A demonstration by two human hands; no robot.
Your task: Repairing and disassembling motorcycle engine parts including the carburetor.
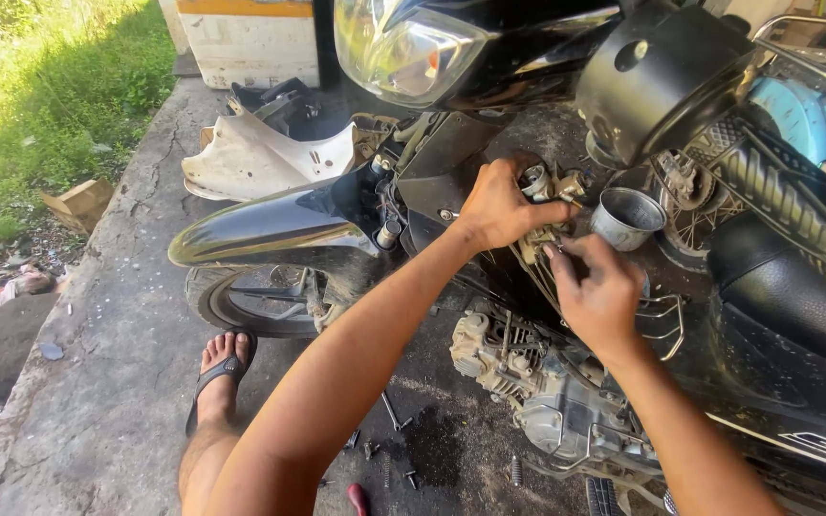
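My left hand (499, 203) grips a small metal carburetor (549, 182) held up beside a black motorcycle's frame. My right hand (597, 291) is just below it, fingertips pinched on the carburetor's lower part (539, 244). A round metal cup-shaped part (626, 218) sits right beside both hands. Below them lies the exposed grey engine (518, 368). The black front mudguard (270, 229) and front wheel (250, 301) are to the left, the headlight (403, 43) above.
My foot in a black sandal (222, 373) rests on the concrete floor (107, 382). Loose bolts and a spring (403, 449) lie on an oily patch. A white body panel (260, 158) lies behind the wheel. Grass and litter (11, 115) border the left.
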